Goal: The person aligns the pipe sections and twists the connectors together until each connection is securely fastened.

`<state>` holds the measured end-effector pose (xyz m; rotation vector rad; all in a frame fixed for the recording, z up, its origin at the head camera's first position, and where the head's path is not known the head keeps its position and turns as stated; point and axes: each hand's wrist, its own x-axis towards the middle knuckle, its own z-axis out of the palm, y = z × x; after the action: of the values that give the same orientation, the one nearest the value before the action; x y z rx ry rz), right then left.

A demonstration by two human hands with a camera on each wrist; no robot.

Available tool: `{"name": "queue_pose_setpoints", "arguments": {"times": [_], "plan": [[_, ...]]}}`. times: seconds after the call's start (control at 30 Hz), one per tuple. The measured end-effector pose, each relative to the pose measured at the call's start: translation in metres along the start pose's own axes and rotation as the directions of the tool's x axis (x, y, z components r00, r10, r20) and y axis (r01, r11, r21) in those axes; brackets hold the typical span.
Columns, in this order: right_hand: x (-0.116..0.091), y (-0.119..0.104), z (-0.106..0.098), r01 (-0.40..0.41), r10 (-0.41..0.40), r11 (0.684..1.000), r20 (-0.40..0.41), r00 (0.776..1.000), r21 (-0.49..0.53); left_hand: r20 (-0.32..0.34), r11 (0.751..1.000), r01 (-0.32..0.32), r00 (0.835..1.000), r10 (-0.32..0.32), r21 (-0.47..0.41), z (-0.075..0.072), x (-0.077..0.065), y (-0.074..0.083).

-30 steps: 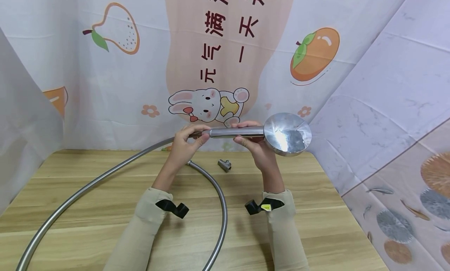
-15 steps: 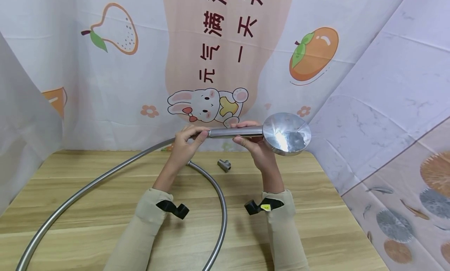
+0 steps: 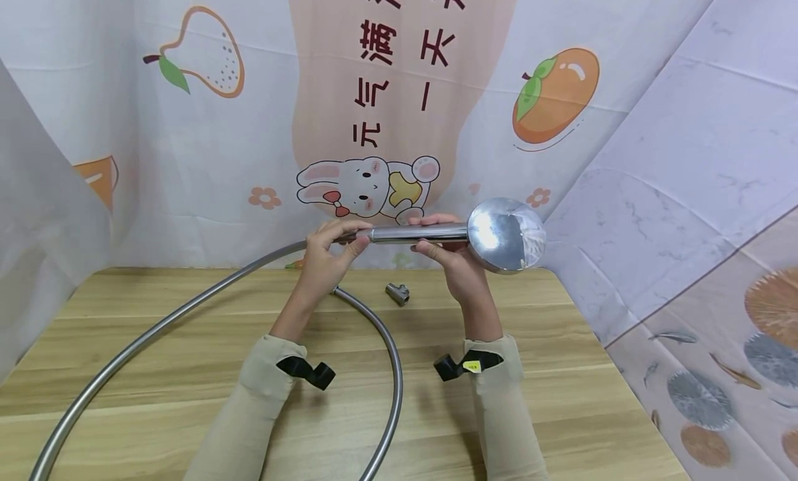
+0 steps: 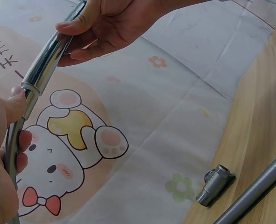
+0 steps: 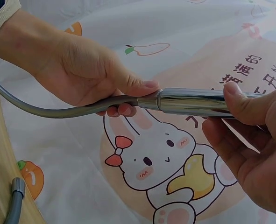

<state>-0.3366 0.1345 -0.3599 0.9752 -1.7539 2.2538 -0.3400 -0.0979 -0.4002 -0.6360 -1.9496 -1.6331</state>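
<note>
A chrome shower head (image 3: 506, 235) with a round face is held up above the table's back edge. My right hand (image 3: 463, 266) grips its handle (image 3: 399, 235) between thumb and fingers. At the handle's lower end, my left hand (image 3: 325, 259) pinches the end fitting of a grey metal shower hose (image 3: 206, 291). In the right wrist view the fitting (image 5: 148, 100) meets the handle, thumb on top and fingertips underneath. The hose curves down to the left and off the bottom of the head view.
A small metal tee fitting (image 3: 397, 294) lies on the wooden table (image 3: 548, 370) near its back edge. The hose's other end (image 3: 337, 289) rests on the table and loops toward the front. A printed curtain (image 3: 249, 134) hangs behind.
The shower head's round face has turned slightly and shifted a little left. Both hands keep their hold, with the left fingers shifting slightly at the fitting.
</note>
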Motion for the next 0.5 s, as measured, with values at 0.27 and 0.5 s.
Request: {"name": "queue_pose_setpoints", "arguments": {"times": [0.27, 0.5], "plan": [[0.0008, -0.0015, 0.0023, 0.028, -0.029, 1.000, -0.010, 1.000, -0.009, 0.005, 1.000, -0.003, 1.000, 0.004, -0.010, -0.0002, -0.0003, 0.0002], [0.0013, -0.0023, 0.0028, 0.053, -0.053, 0.998, -0.019, 0.998, -0.026, 0.011, 1.000, 0.001, 1.000, 0.000, -0.014, 0.0003, -0.0013, -0.0007]]}}
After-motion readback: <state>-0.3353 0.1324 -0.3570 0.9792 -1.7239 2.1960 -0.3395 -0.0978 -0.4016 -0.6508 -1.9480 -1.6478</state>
